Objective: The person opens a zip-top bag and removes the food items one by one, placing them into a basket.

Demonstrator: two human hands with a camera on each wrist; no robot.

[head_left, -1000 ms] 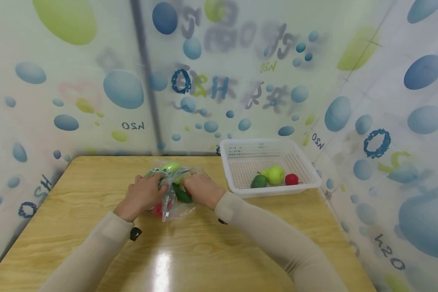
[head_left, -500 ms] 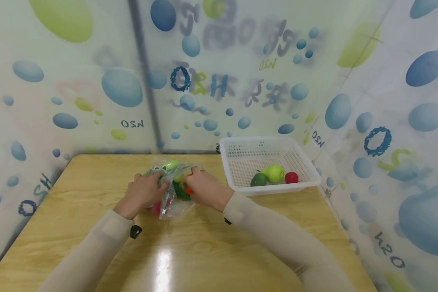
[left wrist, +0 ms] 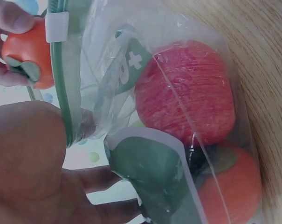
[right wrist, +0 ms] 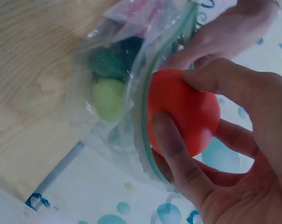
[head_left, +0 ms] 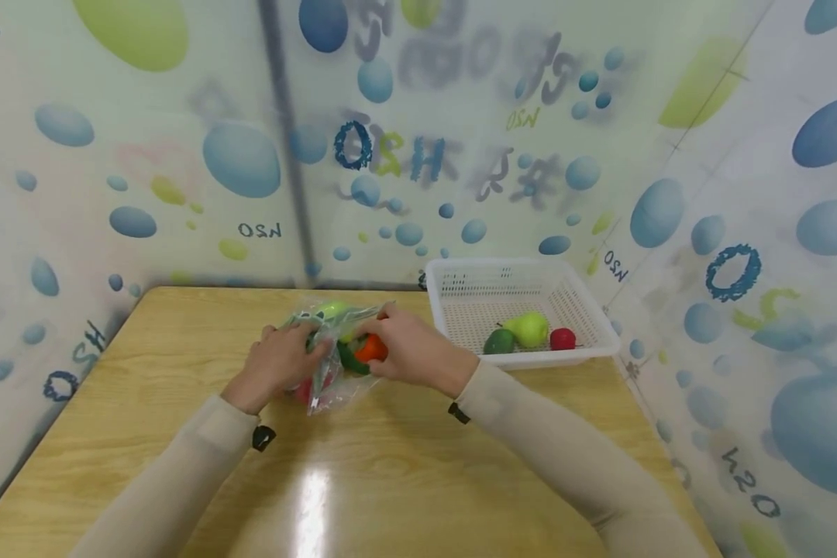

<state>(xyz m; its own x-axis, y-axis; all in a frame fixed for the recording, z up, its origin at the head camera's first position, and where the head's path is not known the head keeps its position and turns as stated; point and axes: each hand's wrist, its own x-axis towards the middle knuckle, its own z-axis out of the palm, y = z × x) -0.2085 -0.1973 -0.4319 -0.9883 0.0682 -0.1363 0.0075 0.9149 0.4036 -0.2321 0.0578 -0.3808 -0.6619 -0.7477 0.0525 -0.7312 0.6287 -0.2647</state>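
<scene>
My right hand (head_left: 418, 349) grips an orange-red persimmon (right wrist: 189, 109) at the mouth of a clear zip bag (head_left: 342, 397). Its thumb and fingers wrap the fruit, and green leaves show at its stem end in the left wrist view. On the bag's left side, my left hand (head_left: 279, 363) holds the plastic near the green zip edge. Seen from the left wrist, a red apple (left wrist: 187, 93) and another persimmon (left wrist: 234, 186) lie inside. Green fruit (right wrist: 108, 98) shows through the plastic in the right wrist view; its kind is unclear.
A white perforated basket (head_left: 453, 271) stands at the table's back right. In it are a green pear (head_left: 530, 329), a dark green fruit (head_left: 499, 341) and a small red fruit (head_left: 563, 339). A patterned curtain (head_left: 237, 163) hangs behind the wooden table (head_left: 390, 480).
My right hand has drawn back to the right, and the persimmon in its fingers has come into view at the bag's mouth. The left hand stays on the bag.
</scene>
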